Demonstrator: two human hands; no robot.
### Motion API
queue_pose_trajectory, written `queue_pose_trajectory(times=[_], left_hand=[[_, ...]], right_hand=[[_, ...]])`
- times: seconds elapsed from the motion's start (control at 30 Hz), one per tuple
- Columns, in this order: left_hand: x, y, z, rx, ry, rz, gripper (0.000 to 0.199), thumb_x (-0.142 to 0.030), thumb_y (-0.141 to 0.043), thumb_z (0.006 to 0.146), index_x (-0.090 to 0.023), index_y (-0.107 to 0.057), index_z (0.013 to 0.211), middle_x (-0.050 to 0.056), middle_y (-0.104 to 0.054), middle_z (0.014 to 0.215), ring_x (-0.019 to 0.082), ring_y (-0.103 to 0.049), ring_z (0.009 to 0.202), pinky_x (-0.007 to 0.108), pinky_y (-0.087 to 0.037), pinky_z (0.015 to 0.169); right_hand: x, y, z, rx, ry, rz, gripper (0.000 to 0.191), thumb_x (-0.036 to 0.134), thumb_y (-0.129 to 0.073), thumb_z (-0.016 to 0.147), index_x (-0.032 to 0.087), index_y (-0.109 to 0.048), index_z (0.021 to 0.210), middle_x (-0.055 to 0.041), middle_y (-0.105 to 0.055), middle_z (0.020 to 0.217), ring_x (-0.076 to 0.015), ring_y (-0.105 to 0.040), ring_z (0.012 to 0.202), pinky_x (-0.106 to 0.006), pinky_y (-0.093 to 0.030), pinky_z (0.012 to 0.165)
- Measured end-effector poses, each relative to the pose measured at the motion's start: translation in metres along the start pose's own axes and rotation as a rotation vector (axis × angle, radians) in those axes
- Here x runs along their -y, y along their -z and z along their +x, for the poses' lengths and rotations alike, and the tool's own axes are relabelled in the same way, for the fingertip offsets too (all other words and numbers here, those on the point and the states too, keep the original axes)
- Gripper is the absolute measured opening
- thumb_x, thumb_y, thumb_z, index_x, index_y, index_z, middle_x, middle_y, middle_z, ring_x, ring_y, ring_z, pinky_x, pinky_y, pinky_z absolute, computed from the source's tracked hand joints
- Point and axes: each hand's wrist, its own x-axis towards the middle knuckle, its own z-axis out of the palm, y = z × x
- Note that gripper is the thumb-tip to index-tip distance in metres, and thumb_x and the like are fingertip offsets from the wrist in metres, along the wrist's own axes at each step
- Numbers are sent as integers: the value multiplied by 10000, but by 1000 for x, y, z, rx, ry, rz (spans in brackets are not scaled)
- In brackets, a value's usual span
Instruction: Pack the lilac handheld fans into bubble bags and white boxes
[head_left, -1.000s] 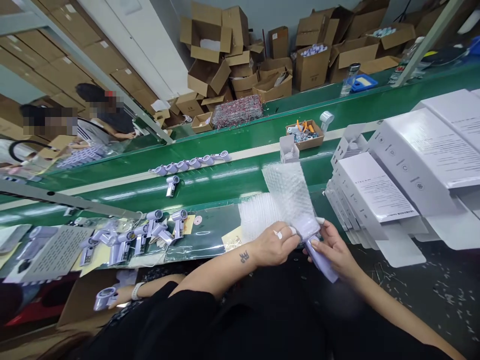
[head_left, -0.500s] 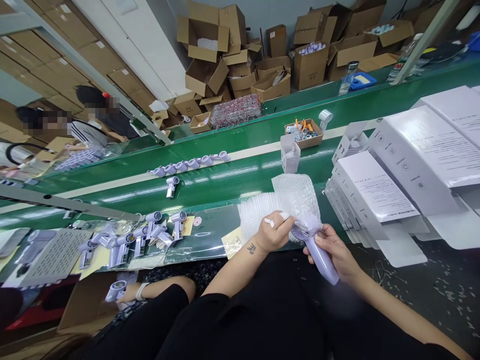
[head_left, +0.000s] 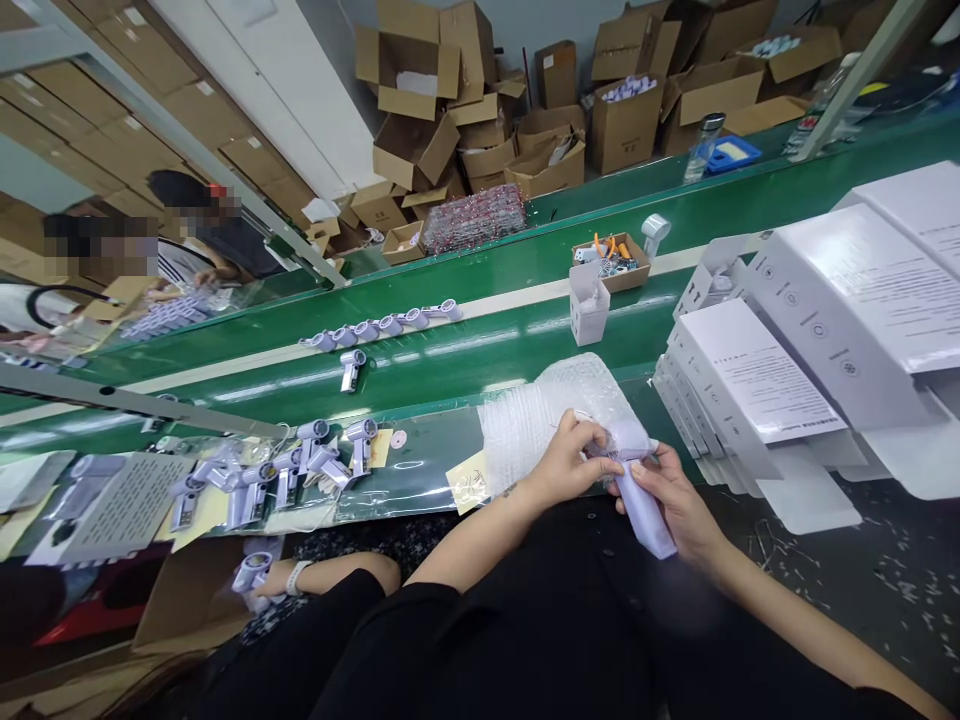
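Observation:
A lilac handheld fan (head_left: 646, 515) is tilted in front of me, its round head towards the bubble wrap and its handle pointing down at me. My right hand (head_left: 675, 500) is wrapped round the handle just below the head. At the left side of the head, my left hand (head_left: 574, 462) has its fingers bent, with thumb and fingertips touching the fan. A small white piece shows between my right fingers and the head. Bubble wrap bags (head_left: 517, 435) lie on the green bench under and beyond the hands.
White boxes (head_left: 757, 370) are stacked on the right. An open white box (head_left: 589, 305) stands beyond the wrap, near a carton of parts (head_left: 630, 275). Lilac fans (head_left: 311, 450) lie at left, where another person's hand (head_left: 277, 580) holds one.
My left hand has moved from above the wrap onto the fan head, and the white piece once in its fingers no longer shows there. The fan has turned slightly in my right hand.

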Motion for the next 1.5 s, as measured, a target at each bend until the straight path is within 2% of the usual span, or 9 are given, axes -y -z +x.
queue_pose_trajectory(times=[0.1,0.33,0.6,0.73,0.97,1.1,1.2,1.33,1.5], left_hand=[[8,8,5,37,90,-130,320,-394,-643,764,-144,-488,637,-8,-433,719,119,-461,731,267,-442,686],[27,6,5,112,88,-265,291,-372,-707,701,-156,-541,805,13,-486,860,135,-515,834,248,-474,676],[28,5,-11,-25,-346,716,142,-183,-410,878,-146,-535,820,31,-499,690,144,-513,654,233,-417,538],[18,-1,-20,-85,-214,942,115,-179,-415,857,-151,-526,844,47,-513,718,153,-512,625,223,-383,471],[6,-18,-23,-165,-269,800,144,-129,-410,814,-148,-550,840,32,-544,652,141,-549,611,235,-433,533],[-8,-19,-26,87,-425,672,170,-189,-422,837,-149,-571,908,43,-581,683,157,-590,672,262,-473,596],[-18,-15,-22,144,-238,434,166,-191,-449,825,-149,-590,902,41,-613,713,137,-589,647,247,-482,593],[-36,-3,-11,71,245,-68,158,-218,-500,801,-132,-601,887,-3,-589,604,80,-527,487,180,-423,460],[-53,9,-7,304,541,-314,202,-227,-574,739,-124,-613,908,-44,-522,469,67,-460,359,153,-350,343]], right_hand=[[-2,1,-1,-35,-35,-7,411,345,-689,732,306,-401,1022,33,-572,928,-165,-645,701,-299,-532,559],[-6,0,-3,-74,-100,16,408,373,-694,719,279,-386,970,28,-592,866,-171,-655,705,-303,-545,583],[-2,3,1,-50,-121,9,358,360,-678,729,267,-426,965,12,-600,861,-187,-648,752,-282,-547,529],[-1,6,4,-90,-23,-50,369,321,-720,688,268,-453,936,21,-587,919,-190,-628,766,-325,-565,539],[0,5,7,-157,19,-81,517,319,-730,659,304,-455,1097,20,-599,926,-160,-595,678,-310,-544,524],[-1,6,12,-232,-5,-68,363,299,-688,684,275,-472,975,44,-607,739,-150,-591,594,-269,-499,521],[3,12,9,-346,-40,-147,223,370,-619,738,267,-457,851,48,-576,623,-166,-583,548,-271,-458,472],[24,19,-19,-162,-15,-586,217,448,-559,780,254,-463,758,30,-581,589,-178,-576,521,-296,-452,477],[48,8,-57,-139,222,-1006,148,371,-571,772,265,-477,812,37,-570,541,-163,-532,468,-269,-383,441]])
